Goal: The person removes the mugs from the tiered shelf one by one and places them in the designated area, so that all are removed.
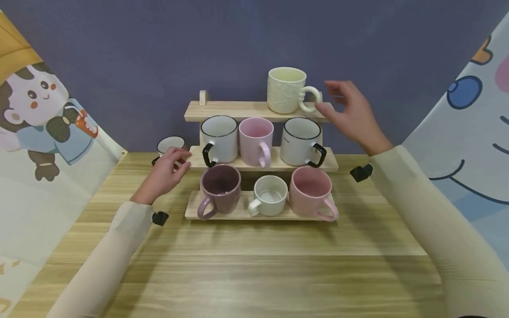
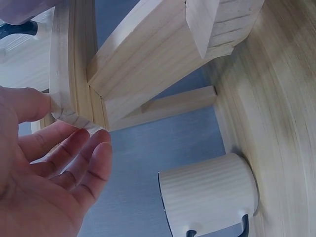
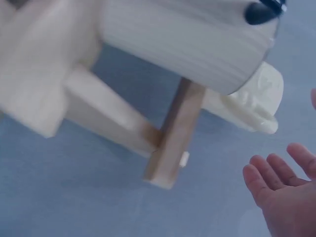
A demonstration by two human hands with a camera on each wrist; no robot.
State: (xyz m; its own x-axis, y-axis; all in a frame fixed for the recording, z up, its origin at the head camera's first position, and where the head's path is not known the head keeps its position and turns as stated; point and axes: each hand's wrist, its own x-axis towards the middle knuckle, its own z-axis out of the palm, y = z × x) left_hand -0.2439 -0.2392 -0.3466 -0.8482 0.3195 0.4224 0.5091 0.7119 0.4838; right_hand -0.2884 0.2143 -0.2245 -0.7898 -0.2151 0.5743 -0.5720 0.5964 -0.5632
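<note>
A three-tier wooden rack (image 1: pixel 254 106) holds mugs on its tiers. My left hand (image 1: pixel 166 171) is at the left end of the middle tier, its thumb and fingers pinching the board end (image 2: pixel 74 118) in the left wrist view. A white mug with a dark rim (image 2: pixel 212 192) stands behind that hand on the table. Up at the right, my right hand (image 1: pixel 353 115) holds nothing, fingers spread beside the cream embossed mug (image 1: pixel 284 90) on the top tier. Its thumb overlaps the ring-shaped handle in the head view; in the right wrist view the fingers are apart from the mug.
On the middle tier stand two white mugs with black handles (image 1: pixel 226 139) (image 1: pixel 296 145) and a pink mug (image 1: pixel 254 143). Below are a purple mug (image 1: pixel 226 194), a small white cup (image 1: pixel 272 198) and a pink mug (image 1: pixel 308 198). A blue-grey wall (image 1: pixel 139 66) rises behind the wooden table (image 1: pixel 254 274).
</note>
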